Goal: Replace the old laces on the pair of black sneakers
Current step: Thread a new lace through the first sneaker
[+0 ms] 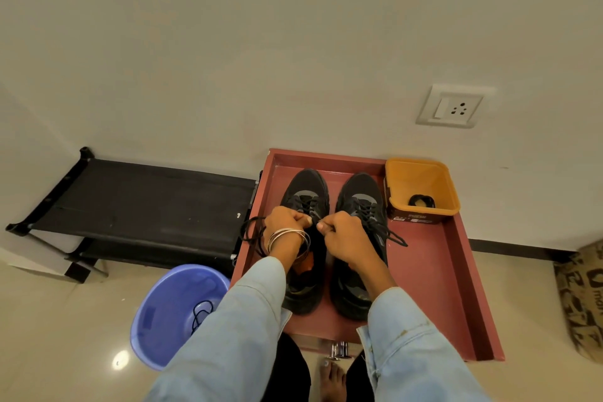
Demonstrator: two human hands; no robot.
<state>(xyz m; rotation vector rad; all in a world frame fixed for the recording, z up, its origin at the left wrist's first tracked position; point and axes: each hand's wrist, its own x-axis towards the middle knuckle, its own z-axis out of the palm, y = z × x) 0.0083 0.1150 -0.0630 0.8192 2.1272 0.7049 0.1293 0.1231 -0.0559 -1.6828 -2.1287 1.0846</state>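
Two black sneakers stand side by side, toes toward the wall, in a dark red drawer tray (434, 274). Over the left sneaker (306, 186) my left hand (285, 220) and my right hand (342, 233) meet, each pinching a black lace (251, 230) at the eyelets. A loose length of that lace loops out past my left wrist over the tray's left edge. The right sneaker (360, 196) is laced, its lace ends trailing to the right. My forearms hide both heels.
An orange tub (421, 179) holding a coiled black lace stands in the tray's back right corner. A blue bucket (163, 313) with another black lace sits on the floor at left. A black shoe rack (137, 202) stands against the wall. A printed bag (584, 300) is at far right.
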